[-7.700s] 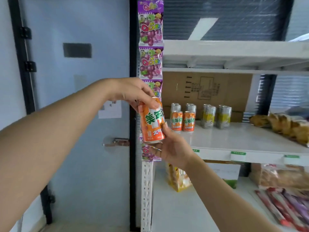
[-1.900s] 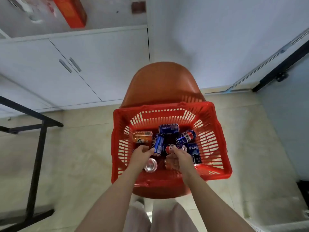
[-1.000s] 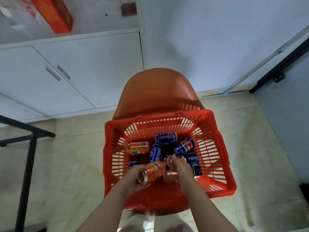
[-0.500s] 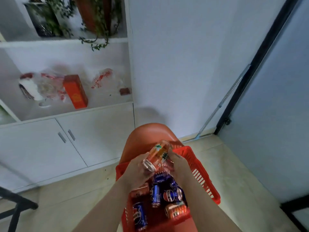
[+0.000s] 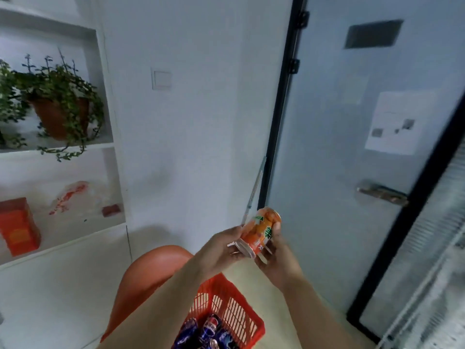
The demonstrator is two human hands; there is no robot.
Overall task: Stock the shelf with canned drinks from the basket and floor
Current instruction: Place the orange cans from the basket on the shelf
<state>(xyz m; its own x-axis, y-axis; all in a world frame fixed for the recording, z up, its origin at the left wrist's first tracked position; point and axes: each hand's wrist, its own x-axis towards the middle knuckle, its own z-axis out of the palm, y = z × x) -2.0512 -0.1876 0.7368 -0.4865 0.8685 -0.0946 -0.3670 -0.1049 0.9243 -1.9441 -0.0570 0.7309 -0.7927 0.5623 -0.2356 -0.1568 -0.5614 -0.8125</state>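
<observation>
An orange drink can [image 5: 259, 232] is held tilted in mid-air between both hands, its silver end pointing down and left. My left hand [image 5: 218, 250] grips its lower end and my right hand [image 5: 276, 255] wraps its right side and underside. Below my arms stands the red plastic basket [image 5: 235, 308] on an orange chair [image 5: 148, 270]. Several blue cola cans [image 5: 210, 331] lie in the basket, partly hidden by my left forearm. The drinks shelf is out of view.
A frosted glass door [image 5: 334, 157] with a black frame and metal handle [image 5: 381, 193] stands right of the white wall. At the left, white shelving holds a potted plant [image 5: 55, 107] and an orange box [image 5: 17, 226]. A dark-framed panel [image 5: 427, 248] fills the far right.
Both hands lifted the orange can out of the basket and carried it up and to the right. The view swung up from the basket toward the wall and glass door.
</observation>
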